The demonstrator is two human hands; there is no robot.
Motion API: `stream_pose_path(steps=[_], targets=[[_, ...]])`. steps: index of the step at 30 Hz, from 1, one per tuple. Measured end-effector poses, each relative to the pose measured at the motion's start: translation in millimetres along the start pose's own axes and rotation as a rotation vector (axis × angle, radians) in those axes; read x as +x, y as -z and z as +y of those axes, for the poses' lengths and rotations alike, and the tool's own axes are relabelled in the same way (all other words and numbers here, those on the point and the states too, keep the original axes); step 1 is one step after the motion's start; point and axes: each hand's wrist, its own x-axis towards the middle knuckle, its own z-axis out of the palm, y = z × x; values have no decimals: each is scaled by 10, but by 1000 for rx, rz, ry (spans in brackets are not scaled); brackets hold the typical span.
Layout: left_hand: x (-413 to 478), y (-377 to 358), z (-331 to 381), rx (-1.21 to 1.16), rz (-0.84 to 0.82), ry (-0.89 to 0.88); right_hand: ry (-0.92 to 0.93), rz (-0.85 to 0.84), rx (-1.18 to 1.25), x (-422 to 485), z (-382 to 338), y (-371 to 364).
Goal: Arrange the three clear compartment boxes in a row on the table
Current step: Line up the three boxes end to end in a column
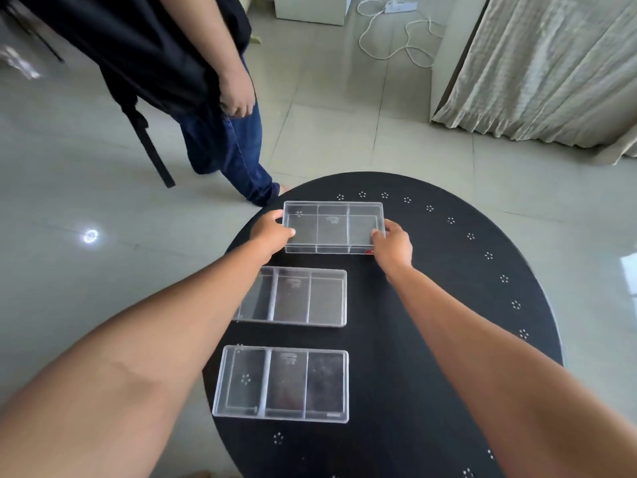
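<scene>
Three clear boxes, each split into three compartments, lie on a round black table (448, 305). The far box (333, 226) is gripped at both short ends: my left hand (272, 232) holds its left end, my right hand (393, 244) its right end. I cannot tell whether it touches the table. The middle box (293, 296) lies closer to me, its left end hidden under my left forearm. Nearest to me rests the third box (281, 384), untouched. The far box sits shifted to the right of the other two.
Another person in a dark top and blue jeans (234, 146) stands just beyond the table's far left edge. A black chair leg (151, 153) slants beside them. White cables (396, 39) lie on the tiled floor, and a curtain (551, 70) hangs at the right.
</scene>
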Motion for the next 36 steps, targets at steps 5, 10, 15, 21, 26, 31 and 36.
stream_pose_path(steps=[5,10,15,21,26,31,36], targets=[[89,287,-194,-59,9,17,6,-39,-1,-92,-102,-287],[150,453,-328,-112,22,21,8,-50,0,-154,-143,-469],[147,511,-390,-133,7,20,-2,-43,-7,-193,-135,-552],[134,577,-461,-143,14,33,-2,-60,-13,-240,-140,-619],[118,607,-513,-165,7,40,-9,-66,-16,-269,-136,-640],[96,597,-519,-175,11,31,-11,-58,-16,-276,-119,-649],[113,588,-533,-171,1,31,-14,-49,-18,-279,-96,-654]])
